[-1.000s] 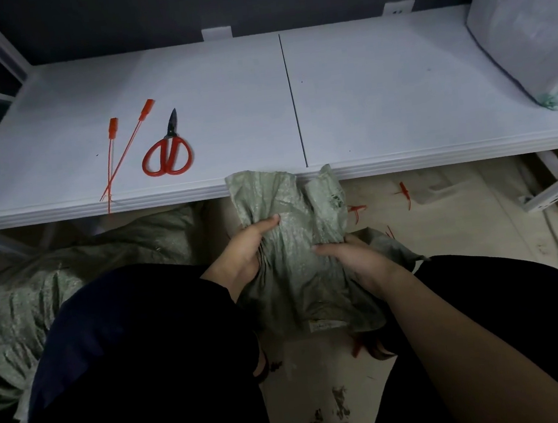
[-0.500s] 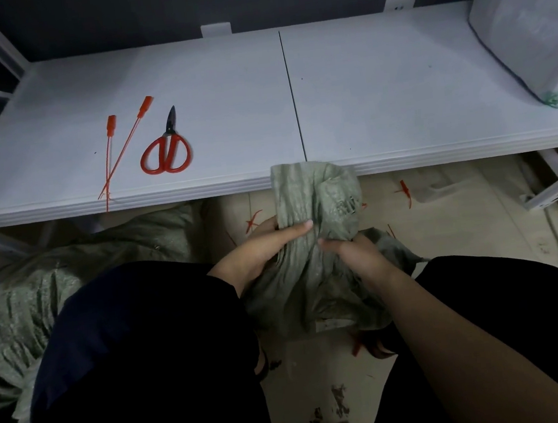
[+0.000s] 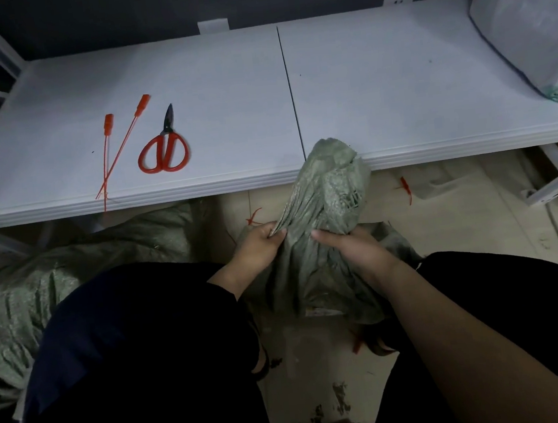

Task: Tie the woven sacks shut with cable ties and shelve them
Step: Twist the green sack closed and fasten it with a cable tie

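A green woven sack [image 3: 325, 203] stands on the floor between my knees, its mouth bunched into a narrow neck that reaches the front edge of the white shelf [image 3: 396, 95]. My left hand [image 3: 260, 247] pinches the gathered fabric on the neck's left side. My right hand [image 3: 350, 248] grips the neck from the right. Two red cable ties [image 3: 116, 149] lie crossed on the shelf at the left, beside red-handled scissors [image 3: 164, 147].
A tied white sack [image 3: 533, 19] sits on the shelf at the far right. Another green sack [image 3: 55, 286] lies on the floor to my left. Cut red tie scraps [image 3: 404, 186] litter the floor under the shelf edge. Shelf uprights stand at both sides.
The sack's mouth went from spread flat to gathered into a tight neck. Both hands closed in toward each other around it, and the bunched top shifted right.
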